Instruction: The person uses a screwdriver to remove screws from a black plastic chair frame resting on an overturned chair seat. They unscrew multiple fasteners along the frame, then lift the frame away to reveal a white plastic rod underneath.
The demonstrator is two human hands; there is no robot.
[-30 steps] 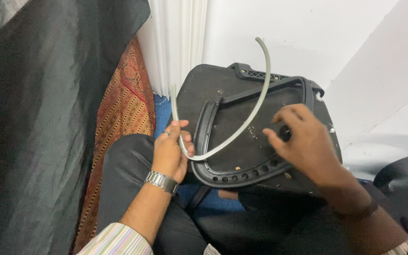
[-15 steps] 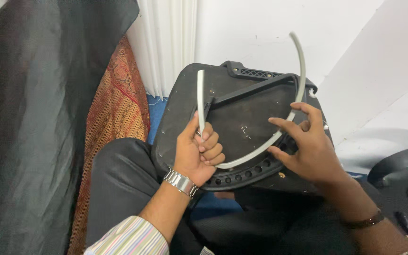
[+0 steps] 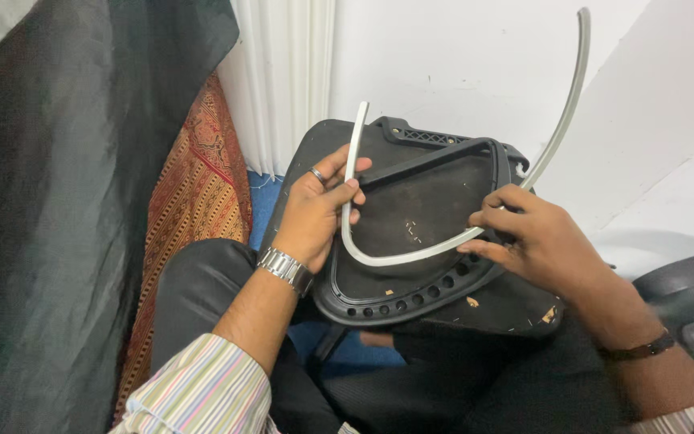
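My left hand (image 3: 315, 210) pinches one arm of the long, pale grey, U-bent plastic strip (image 3: 411, 255) between thumb and fingers, grip closed on it. My right hand (image 3: 536, 241) clamps the other arm, whose free end rises well above that grip. Under both grips, the strip's curve lies across the black plastic chair-seat pan (image 3: 411, 301) on my lap.

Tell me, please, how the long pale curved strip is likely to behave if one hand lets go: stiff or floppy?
The pale strip is probably springy, not floppy: its free end rises unsupported in a smooth arc. It seems light, since the left hand holds it with fingertips only. If the right hand released it, it might swing or flick; its thin, smooth look suggests it could slip.
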